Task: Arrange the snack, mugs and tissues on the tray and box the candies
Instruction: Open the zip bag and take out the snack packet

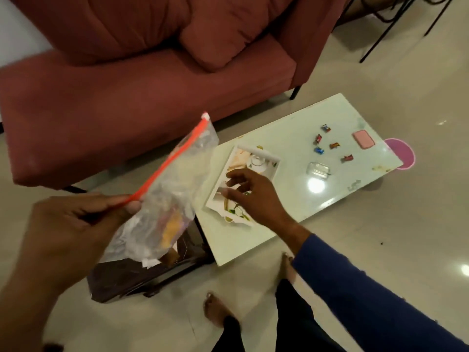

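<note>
While sorting, left hand [68,224]: grip pinched on the zip bag [167,194], lifted off the tabletop [291,199] to free it.
Right hand [253,196]: fingers spread, holding nothing, reaching over the tray [275,161].
Candies [330,144]: loose toward the far edge.
Clear box [318,170]: beside them, awaiting filling.

bag [167,189]: thin clear plastic, crinkled and shiny, with a smooth orange zip strip
table [299,199]: pale, smooth, glossy top that mirrors the lamp
tray [272,165]: white rim, smooth, printed floral base with a light sheen
candies [330,144]: shiny foil-like wrappers
box [318,170]: clear hard plastic, glossy
sofa [142,80]: reddish matt cloth, soft and creased
floor [393,224]: polished pale tiles, reflective
sleeve [368,293]: blue matt cloth
</note>
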